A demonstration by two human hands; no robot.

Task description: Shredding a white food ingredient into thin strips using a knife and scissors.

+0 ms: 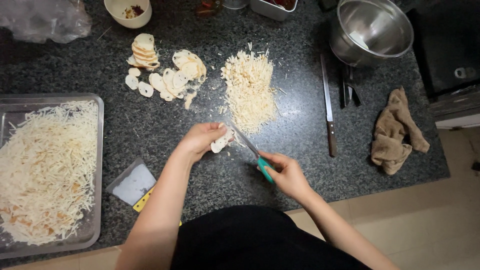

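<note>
Left hand [200,140] pinching a small stack of pale slices [220,141] above the dark granite counter [300,150]. Right hand [287,175] wrapped tight around the teal-handled knife [252,150], blade tip touching those slices. Just beyond, a heap of fine shreds [249,90]; uncut rounds [165,70] farther left. Far left, a metal tray [97,165] full of shreds. To the right, a second knife [327,107], brown cloth [395,132], steel bowl [372,30].

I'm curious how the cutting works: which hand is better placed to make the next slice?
Right. The right hand grips the teal-handled knife, its blade angled at the pale slices pinned to the counter by the left hand.
</note>
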